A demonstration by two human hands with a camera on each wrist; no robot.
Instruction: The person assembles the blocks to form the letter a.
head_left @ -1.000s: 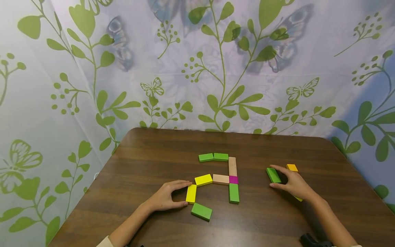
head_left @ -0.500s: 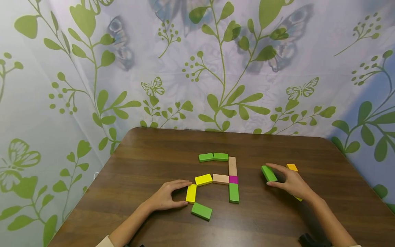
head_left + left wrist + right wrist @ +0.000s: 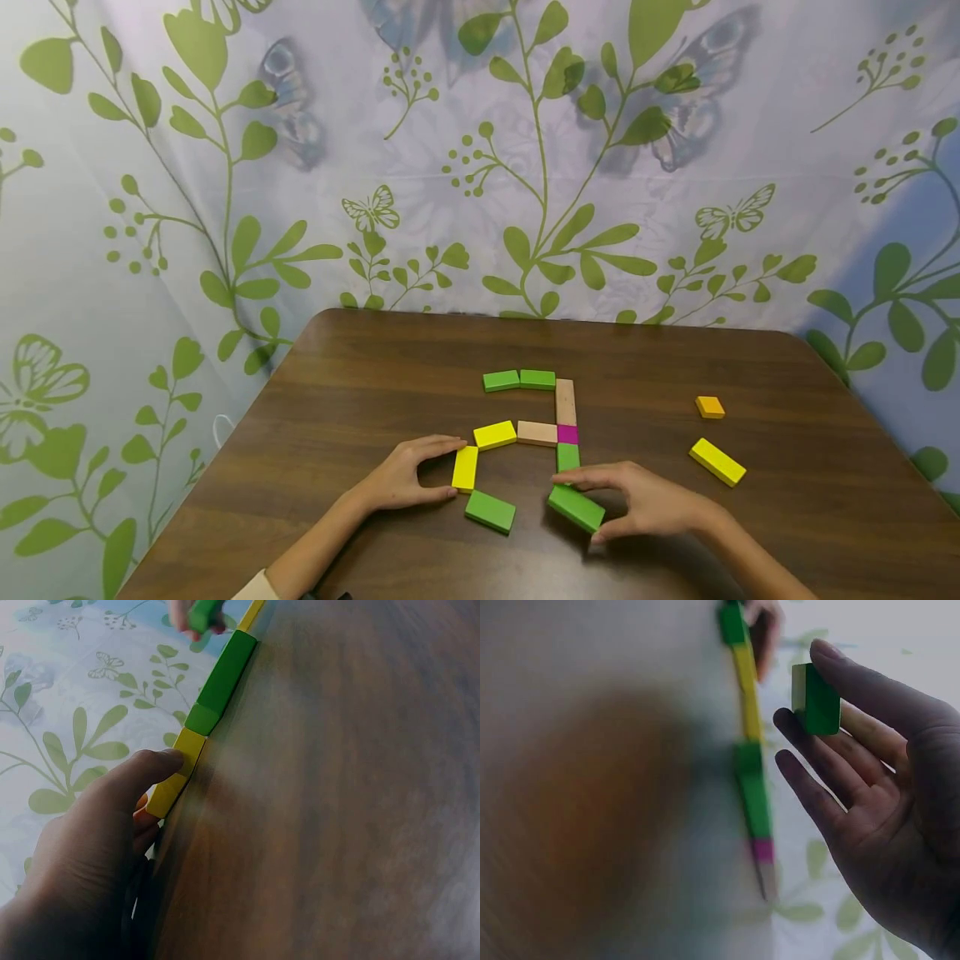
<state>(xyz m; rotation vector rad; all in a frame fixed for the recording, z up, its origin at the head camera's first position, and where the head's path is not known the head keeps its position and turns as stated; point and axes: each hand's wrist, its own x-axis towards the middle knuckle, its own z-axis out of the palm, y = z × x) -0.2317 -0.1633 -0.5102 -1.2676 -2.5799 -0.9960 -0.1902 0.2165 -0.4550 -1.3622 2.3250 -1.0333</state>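
Observation:
My right hand (image 3: 648, 504) pinches a green block (image 3: 576, 508) between thumb and fingers. In the right wrist view that green block (image 3: 823, 701) is held up above the table, apart from the row of blocks. In the head view it overlaps the near end of another green block (image 3: 567, 457) lying in the arrangement. My left hand (image 3: 408, 475) spans a yellow block (image 3: 465, 468) on the table, its thumb at the near end and fingers at the far end. Close by the left thumb lies a loose-angled green block (image 3: 491, 511), its corner near the yellow one.
A second yellow block (image 3: 495, 435), a tan block (image 3: 537, 432), a magenta block (image 3: 567, 434), an upright-running tan block (image 3: 566, 402) and two green blocks (image 3: 537, 379) continue the outline. To the right lie an orange block (image 3: 710, 407) and a long yellow block (image 3: 717, 462) on the brown table (image 3: 375, 367).
My right hand has lifted the green block and carried it left and nearer, uncovering the yellow block at the right. My left hand stays on its yellow block.

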